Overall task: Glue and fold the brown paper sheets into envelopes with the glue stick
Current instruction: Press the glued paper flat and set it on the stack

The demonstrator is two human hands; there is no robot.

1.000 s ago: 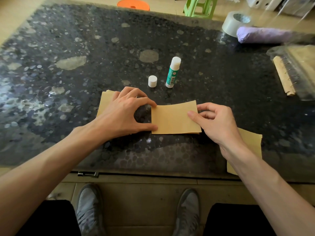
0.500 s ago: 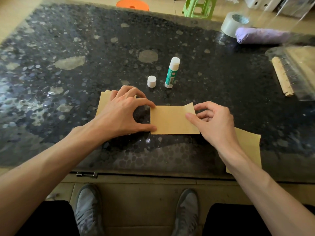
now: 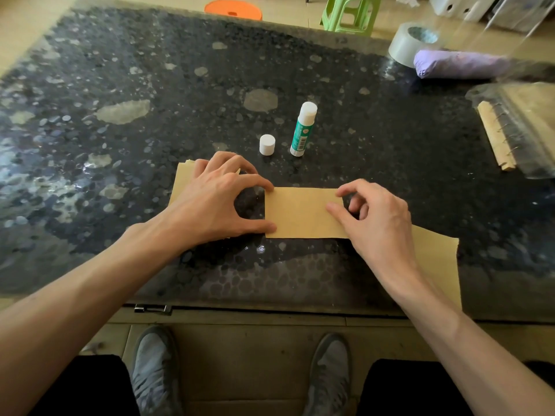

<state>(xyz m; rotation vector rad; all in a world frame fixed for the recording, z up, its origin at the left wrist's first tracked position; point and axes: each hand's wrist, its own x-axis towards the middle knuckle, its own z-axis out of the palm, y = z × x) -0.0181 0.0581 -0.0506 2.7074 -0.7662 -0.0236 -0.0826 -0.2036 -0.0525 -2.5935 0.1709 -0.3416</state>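
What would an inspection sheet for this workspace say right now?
Surface: dark speckled table, glossy, with pale patches.
Job's things: folded brown paper lying flat; glue stick upright, white cap standing apart beside it; paper stack under left hand; loose sheet at the near right edge.
Clutter: tape roll, purple bundle, spiral-bound pad under clear plastic, far right.
Grippers: left hand thumb and forefinger press the paper's left edge; right hand thumb lies on its right end, grip unclear.
Cables: nothing seen.
Surroundings: green stool, orange disc, grey shoes below.

The folded brown paper sheet [image 3: 300, 214] lies between the left hand [image 3: 210, 205] and the right hand [image 3: 375, 223], with the small white plastic cap [image 3: 267, 144] and the green-and-white plastic glue stick [image 3: 303, 129] side by side just beyond the left hand's fingertips.
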